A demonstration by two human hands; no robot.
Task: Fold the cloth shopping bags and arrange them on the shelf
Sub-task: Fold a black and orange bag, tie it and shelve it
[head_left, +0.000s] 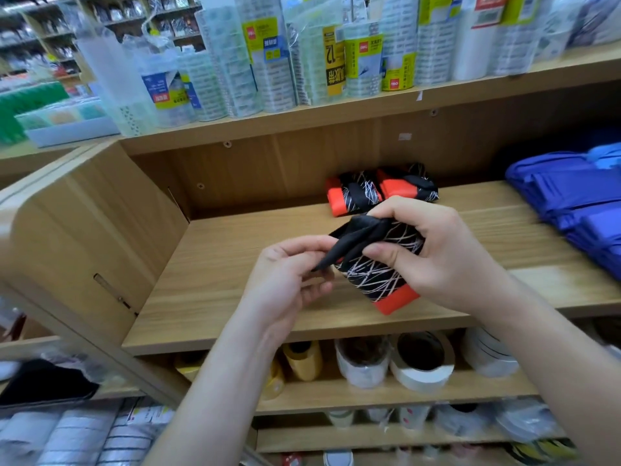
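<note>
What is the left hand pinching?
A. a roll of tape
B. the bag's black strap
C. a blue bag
B: the left hand pinches the black strap of the bag that the right hand grips.

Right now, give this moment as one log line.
left hand pinches black strap | right hand grips folded black-orange cloth bag

Held rolled cloth bag (376, 280): right part hidden under right hand (447, 253). Blue fabric stack (571, 196), right of that hand: blurred, cut off by frame edge. Tape packs (268, 62), above that hand: small print unreadable.
</note>
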